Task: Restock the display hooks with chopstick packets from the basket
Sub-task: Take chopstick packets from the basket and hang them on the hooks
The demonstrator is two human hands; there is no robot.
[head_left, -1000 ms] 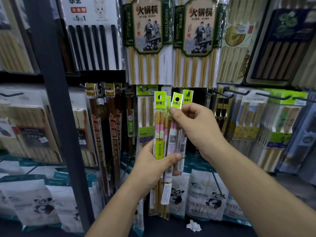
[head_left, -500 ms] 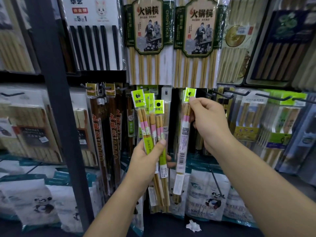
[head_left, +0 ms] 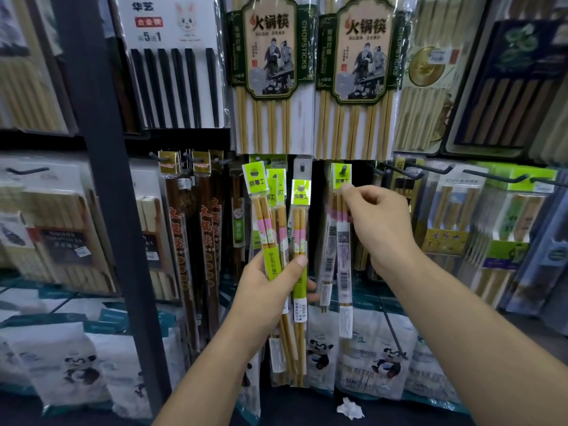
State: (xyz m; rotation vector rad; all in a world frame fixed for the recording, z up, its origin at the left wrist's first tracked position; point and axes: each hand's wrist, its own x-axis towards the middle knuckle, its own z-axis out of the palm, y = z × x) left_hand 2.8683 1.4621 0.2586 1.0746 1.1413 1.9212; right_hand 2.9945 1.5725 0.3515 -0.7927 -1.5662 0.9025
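Observation:
My left hand grips a fan of three slim chopstick packets with lime-green headers and pink bands, held upright before the middle row. My right hand pinches the green header of another such packet, whose hang hole sits on a dark display hook. A second packet hangs just behind it on the same hook. The basket is not in view.
A dark steel upright stands left of my hands. Large hot-pot chopstick packs hang above. Bare hook arms jut out to the right. Panda-printed bags line the bottom row, and a crumpled paper scrap lies on the floor.
My right hand drew one packet from the bunch and carried it up and right onto the hook. My left hand shifted left with the remaining packets fanned out.

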